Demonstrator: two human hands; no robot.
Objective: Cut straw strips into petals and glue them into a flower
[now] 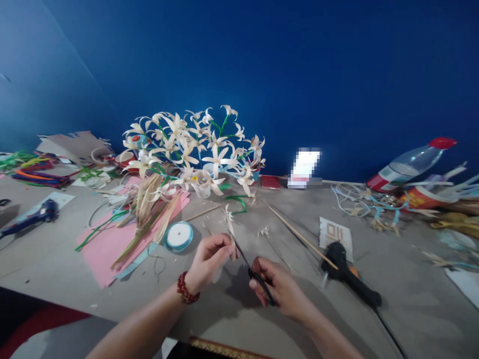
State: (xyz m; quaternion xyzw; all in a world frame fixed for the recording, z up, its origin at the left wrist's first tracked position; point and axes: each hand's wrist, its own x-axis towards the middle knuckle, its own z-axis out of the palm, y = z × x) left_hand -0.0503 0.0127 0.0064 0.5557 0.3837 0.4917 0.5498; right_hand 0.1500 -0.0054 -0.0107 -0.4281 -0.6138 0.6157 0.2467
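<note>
My left hand [213,257] pinches a pale strip of dried husk [229,222] that points up from the fingertips, its top end frayed. Black scissors [258,281] are in my right hand [277,286], fingers through the handles. Their blades reach up and left to the strip beside my left fingertips; whether they are parted there is too small to tell. Behind my hands, many cream husk flowers [187,144] on green and light-blue stems stand bunched, with a white cup [202,184] among them. Left of my left hand lies a white-and-blue ribbon spool [178,236].
Dried husks [147,204] rest on pink paper [99,257] at left, near a blue glue gun [41,214]. On the right are a black glue gun [350,276], a wooden stick [299,234] and a tilted plastic bottle [411,167]. A bright blurred screen [305,167] leans against the blue wall.
</note>
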